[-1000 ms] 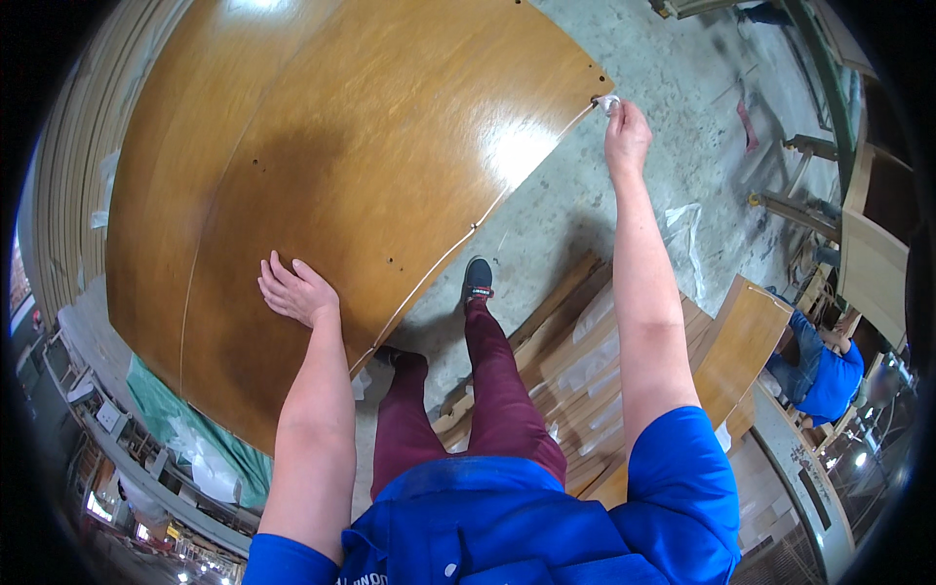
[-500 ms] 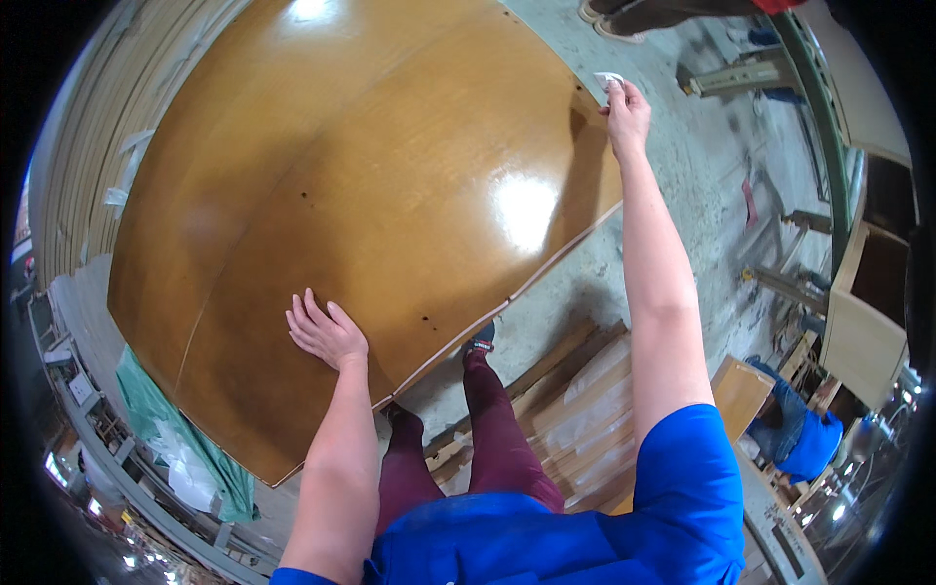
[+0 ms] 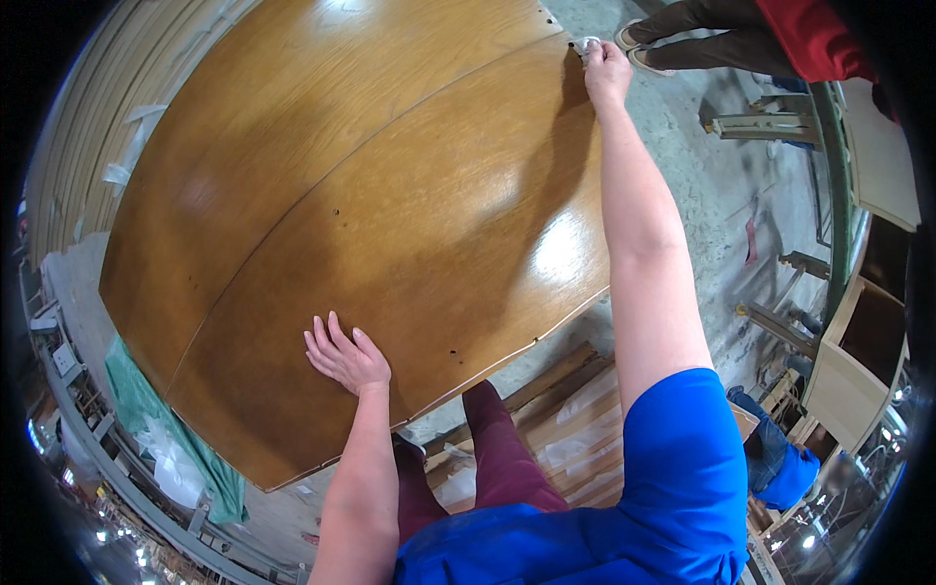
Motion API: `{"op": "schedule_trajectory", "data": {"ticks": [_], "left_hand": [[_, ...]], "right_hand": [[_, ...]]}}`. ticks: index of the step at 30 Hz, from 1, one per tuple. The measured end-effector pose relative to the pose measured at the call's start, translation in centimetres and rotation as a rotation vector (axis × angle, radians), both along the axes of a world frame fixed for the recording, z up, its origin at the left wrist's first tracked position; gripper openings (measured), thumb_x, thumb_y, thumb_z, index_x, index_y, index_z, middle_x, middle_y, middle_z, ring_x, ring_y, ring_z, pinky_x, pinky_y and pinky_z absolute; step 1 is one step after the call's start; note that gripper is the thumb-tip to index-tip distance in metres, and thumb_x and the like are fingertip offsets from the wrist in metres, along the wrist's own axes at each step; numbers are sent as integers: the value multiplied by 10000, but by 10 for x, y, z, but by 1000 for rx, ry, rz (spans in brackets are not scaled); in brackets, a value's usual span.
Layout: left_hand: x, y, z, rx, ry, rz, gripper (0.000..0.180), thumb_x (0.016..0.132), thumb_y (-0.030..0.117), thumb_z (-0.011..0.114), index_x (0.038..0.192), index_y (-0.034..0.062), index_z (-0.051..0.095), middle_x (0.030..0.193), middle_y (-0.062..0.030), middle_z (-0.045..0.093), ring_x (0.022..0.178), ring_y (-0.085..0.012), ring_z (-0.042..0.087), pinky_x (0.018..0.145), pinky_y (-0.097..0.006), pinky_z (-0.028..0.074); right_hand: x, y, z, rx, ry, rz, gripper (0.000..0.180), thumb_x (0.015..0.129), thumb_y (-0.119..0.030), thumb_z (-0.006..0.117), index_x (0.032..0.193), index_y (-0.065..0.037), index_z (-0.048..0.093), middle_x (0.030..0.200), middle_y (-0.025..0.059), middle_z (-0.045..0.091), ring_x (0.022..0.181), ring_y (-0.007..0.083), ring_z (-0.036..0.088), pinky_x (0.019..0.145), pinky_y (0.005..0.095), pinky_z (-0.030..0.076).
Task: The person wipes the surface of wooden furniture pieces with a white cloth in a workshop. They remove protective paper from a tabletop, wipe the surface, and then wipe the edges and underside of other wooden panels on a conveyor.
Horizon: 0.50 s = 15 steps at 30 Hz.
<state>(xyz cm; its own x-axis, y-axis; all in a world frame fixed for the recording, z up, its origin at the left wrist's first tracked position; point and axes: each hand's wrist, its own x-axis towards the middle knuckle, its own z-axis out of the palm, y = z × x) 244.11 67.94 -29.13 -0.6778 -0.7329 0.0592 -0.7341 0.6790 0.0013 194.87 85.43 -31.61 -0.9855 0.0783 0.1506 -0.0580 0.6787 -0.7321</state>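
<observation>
A large glossy brown wooden panel (image 3: 468, 234) lies in front of me, with a thin seam across it and several small dark holes. My left hand (image 3: 349, 359) rests flat on its near part, fingers spread and nothing held. With my arm stretched out, my right hand (image 3: 608, 74) is at the panel's far right edge. Its fingers pinch a small white folded piece (image 3: 588, 46), close to the holes near that edge. Whether this piece is cloth or paper I cannot tell.
Stacked boards (image 3: 83, 127) line the far left, above green sheeting (image 3: 132, 390). Wooden planks (image 3: 570, 429) lie by my legs. At the far right stand a person in dark trousers (image 3: 697, 21), a green metal frame (image 3: 837, 195) and pale cabinets (image 3: 853, 375). Someone in blue (image 3: 788, 478) is lower right.
My right hand has moved farther away along the panel's right edge, still pinching the white piece. My left hand stays flat on the panel. More of the person at the far right shows.
</observation>
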Motion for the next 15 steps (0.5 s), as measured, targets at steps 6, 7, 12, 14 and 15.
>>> {"op": "schedule_trajectory", "data": {"ticks": [6, 7, 12, 14, 15], "left_hand": [[0, 0, -3, 35, 0, 7, 462, 874, 254, 443, 1312, 116, 395, 1402, -108, 324, 1336, -329, 208, 1086, -496, 138], [1, 0, -4, 31, -7, 8, 463, 875, 256, 440, 1313, 115, 394, 1401, -108, 326, 1335, -329, 211, 1085, -497, 140], [3, 0, -7, 1, -7, -1, 460, 884, 262, 428, 1319, 117, 387, 1399, -106, 330, 1332, -327, 221, 1079, -501, 153], [3, 1, -7, -17, -12, -7, 456, 894, 264, 419, 1325, 118, 383, 1403, -97, 328, 1328, -320, 233, 1074, -494, 165], [3, 1, -6, -32, -17, -9, 452, 903, 265, 412, 1330, 119, 381, 1406, -89, 326, 1324, -315, 243, 1071, -487, 175]], "right_hand": [[0, 3, 5, 108, 68, 16, 227, 866, -242, 559, 923, -40, 644, 856, 163, 650, 824, 325, 612, 755, 387, 469], [1, 4, 5, 128, 63, 16, 226, 867, -240, 558, 923, -38, 643, 859, 165, 649, 826, 330, 609, 756, 387, 468], [13, 19, 5, 71, 44, 2, 225, 871, -227, 548, 922, -27, 638, 871, 175, 644, 848, 342, 606, 760, 402, 462], [21, 29, 5, 37, -1, -11, 222, 871, -221, 545, 920, -25, 637, 870, 178, 643, 850, 345, 605, 759, 404, 461], [25, 34, 5, 40, 6, -13, 221, 871, -220, 544, 918, -24, 636, 868, 178, 643, 848, 346, 604, 757, 406, 461]]}}
